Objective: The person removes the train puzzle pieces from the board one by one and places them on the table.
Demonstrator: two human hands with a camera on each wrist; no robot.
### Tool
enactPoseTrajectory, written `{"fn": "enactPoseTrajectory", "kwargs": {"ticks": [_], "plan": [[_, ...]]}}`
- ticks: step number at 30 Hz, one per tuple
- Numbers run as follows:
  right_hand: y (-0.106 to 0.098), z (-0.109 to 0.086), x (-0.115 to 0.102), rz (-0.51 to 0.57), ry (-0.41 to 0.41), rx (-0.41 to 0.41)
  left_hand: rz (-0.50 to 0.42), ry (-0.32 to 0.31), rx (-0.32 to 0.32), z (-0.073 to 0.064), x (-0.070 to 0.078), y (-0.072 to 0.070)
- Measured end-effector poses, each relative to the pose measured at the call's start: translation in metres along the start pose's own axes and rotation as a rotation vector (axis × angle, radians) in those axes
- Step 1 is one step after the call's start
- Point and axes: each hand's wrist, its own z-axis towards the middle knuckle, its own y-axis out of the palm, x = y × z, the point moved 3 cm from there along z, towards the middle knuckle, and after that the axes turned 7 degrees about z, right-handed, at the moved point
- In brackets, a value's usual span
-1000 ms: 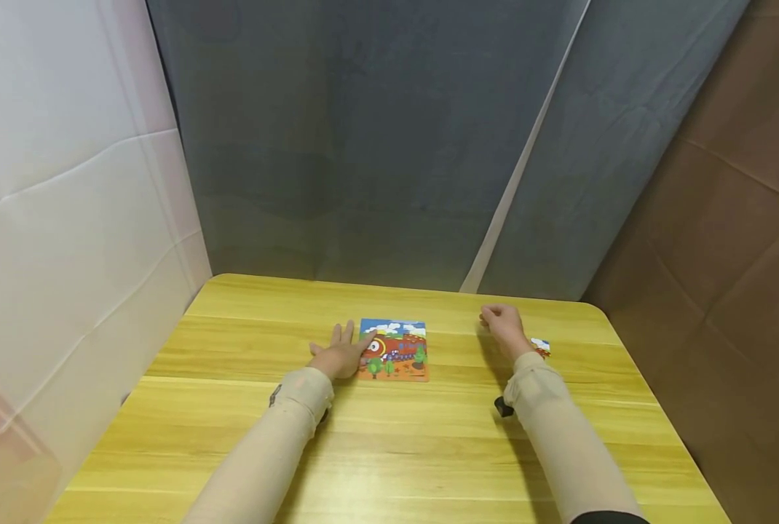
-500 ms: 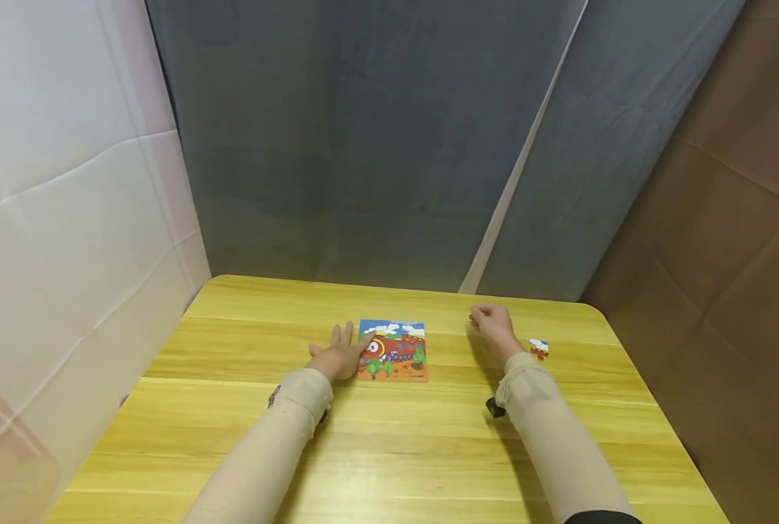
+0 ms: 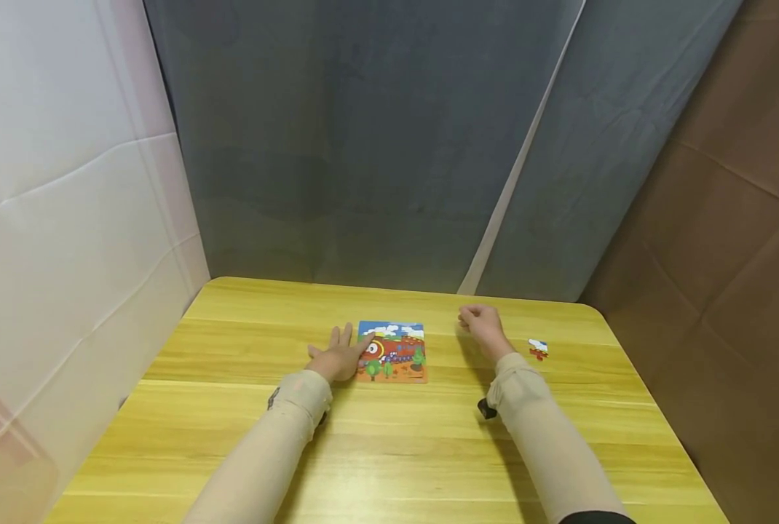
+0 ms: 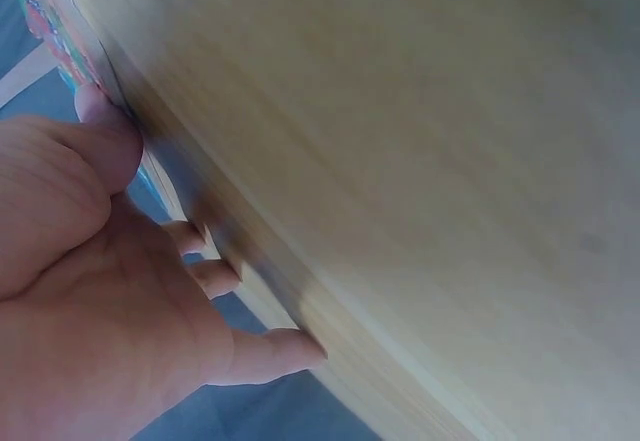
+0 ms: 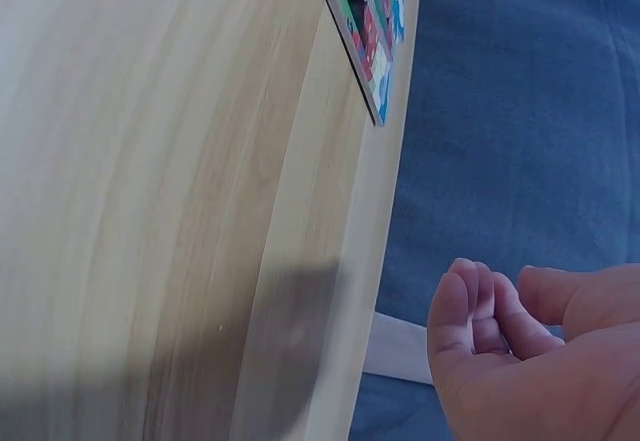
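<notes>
Red cartoon artwork peeks out beside the fingers (image 3: pixel 346 333) of the left hand (image 3: pixel 335 360), spread wide apart, palm down, the innermost one lying over the left side of a square jigsaw puzzle (image 3: pixel 399 353). Across from it, the right hand (image 3: pixel 484 327) hangs above the table, to the right of the puzzle and apart from it, its fingers curled in toward the thumb; I can't tell whether anything sits between them. Beyond that wrist lies a loose jigsaw section (image 3: pixel 538 348), blue, white and red, one piece or several. Beige sleeves (image 3: pixel 553 429) run back over the yellow wood-grain table (image 3: pixel 389 451). Grey-blue cloth (image 3: pixel 363 145) hangs behind, white cloth (image 3: pixel 68 182) left, brown cloth (image 3: pixel 737 255) right.
</notes>
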Motion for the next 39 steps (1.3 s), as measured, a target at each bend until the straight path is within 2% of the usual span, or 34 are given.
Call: {"fn": "enactPoseTrajectory", "kwargs": {"ticks": [9,20,30,39], "plan": [[0.010,0.001,-0.001,-0.017,0.018,-0.042,-0.006,0.013,0.010,-0.001,-0.003,-0.002],[0.025,0.002,-0.003,0.031,0.031,-0.044,-0.031,0.017,0.017,-0.002,-0.005,-0.001],[0.039,0.002,-0.003,0.038,0.032,-0.090,-0.006,0.007,-0.006,0.001,-0.007,0.000],[0.054,0.001,-0.006,0.047,0.037,-0.107,0.010,0.005,-0.001,0.001,-0.007,0.000]]}}
